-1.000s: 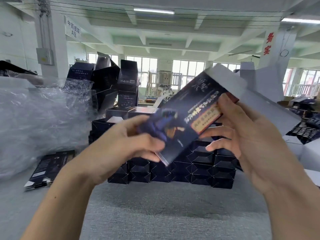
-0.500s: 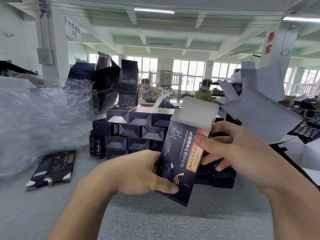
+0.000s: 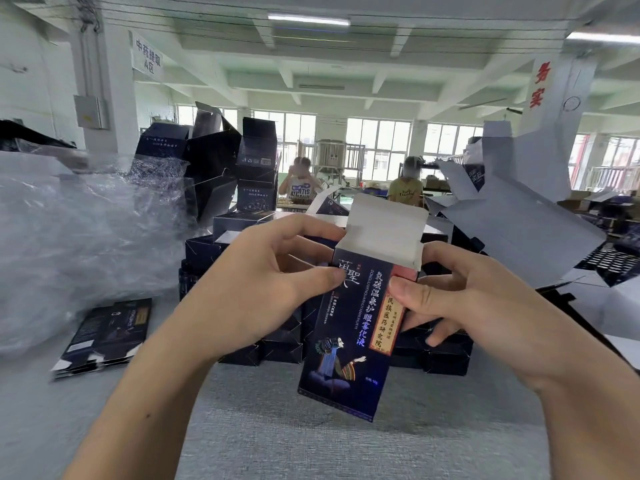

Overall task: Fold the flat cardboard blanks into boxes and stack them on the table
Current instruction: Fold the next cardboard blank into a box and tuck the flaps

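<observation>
A: So, whereabouts, the dark blue box [image 3: 349,327]?

B: Up in the air over the grey counter [image 3: 311,445], held nearly upright, printed front toward the camera, in front of the stack of folded boxes [image 3: 446,355].

A: Held how?

B: Clamped from both sides. Pinched near the top left by the left hand [image 3: 263,282], thumb flat on the front, fingers curled round the back edge. Pinched on the right by the right hand [image 3: 478,303], thumb pressed on the red label strip, fingers tucked behind.

A: Open or closed on top?

B: Open, with the white top flap [image 3: 384,233] standing straight up. Impossible to see down inside, so no telling about contents.

A: And the other containers?

B: Folded boxes laid in rows on the counter, ends toward the camera, closed with tucked flaps. Behind those, taller dark boxes [image 3: 256,168] standing with lids raised, insides out of sight.

A: Anything flat?

B: Small pile of flat blanks [image 3: 107,334] lying on the counter at the left, just beside crumpled clear plastic wrap [image 3: 79,230]. Large grey unfolded cartons [image 3: 519,230] propped up at the right.
</observation>
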